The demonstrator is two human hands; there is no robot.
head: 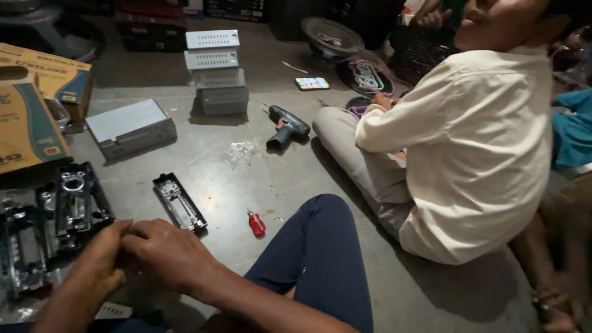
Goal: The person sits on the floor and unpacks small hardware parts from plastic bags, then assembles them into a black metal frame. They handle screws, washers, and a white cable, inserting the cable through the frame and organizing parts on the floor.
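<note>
My left hand and my right hand meet low at the left, fingers curled together around something too small to make out. Just beyond them lies a stack of black plastic panels with metal parts. A single long black faceplate lies on the floor ahead of my right hand. A small red screwdriver lies right of it, near my knee in dark blue trousers.
A person in a cream shirt sits on the floor at right, back turned. A cordless drill, a stack of grey metal boxes, one grey box, cardboard cartons, a phone and a loudspeaker lie around.
</note>
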